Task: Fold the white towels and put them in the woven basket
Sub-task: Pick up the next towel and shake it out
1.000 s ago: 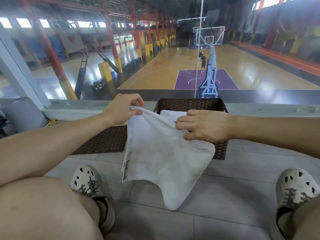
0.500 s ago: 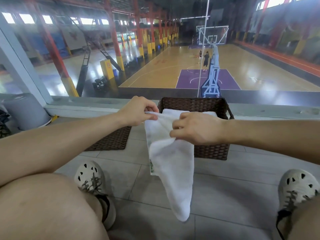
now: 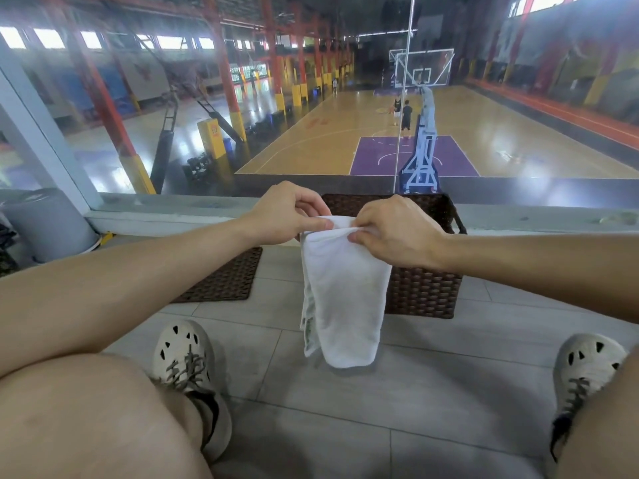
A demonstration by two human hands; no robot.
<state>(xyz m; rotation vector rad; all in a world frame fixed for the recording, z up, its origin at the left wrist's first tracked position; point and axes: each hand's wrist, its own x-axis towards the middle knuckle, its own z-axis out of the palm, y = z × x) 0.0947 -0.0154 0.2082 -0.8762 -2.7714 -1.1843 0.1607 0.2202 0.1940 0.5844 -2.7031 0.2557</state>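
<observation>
Setting: tiled floor (image 3: 345, 426) below a window (image 3: 311, 115) that looks onto a basketball court; the person sits facing it.
Basket: the basket (image 3: 422, 292) stands on the floor at 12 o'clock, against the sill. Its inside is hidden behind the hands.
Mat: a dark woven mat (image 3: 224, 278) lies flat at 9 o'clock of the basket.
Towel: the towel (image 3: 345, 299) hangs in the air in front of the basket's left half, clear of the floor, with a label edge at its 8 o'clock.
Left hand: the left hand (image 3: 287, 216) pinches the towel's top edge at 11 o'clock.
Right hand: the right hand (image 3: 397, 233) pinches the same edge at 1 o'clock. The two hands are nearly touching.
Change: one second ago the hands were apart and the towel was spread wide. They have since closed together, and the cloth now hangs as a narrow doubled strip.
Meaning: the lengthwise fold looks made. Probably a crosswise fold remains before the towel goes into the basket just behind it.
Risk: the loose layers may slip out of line while hanging.
</observation>
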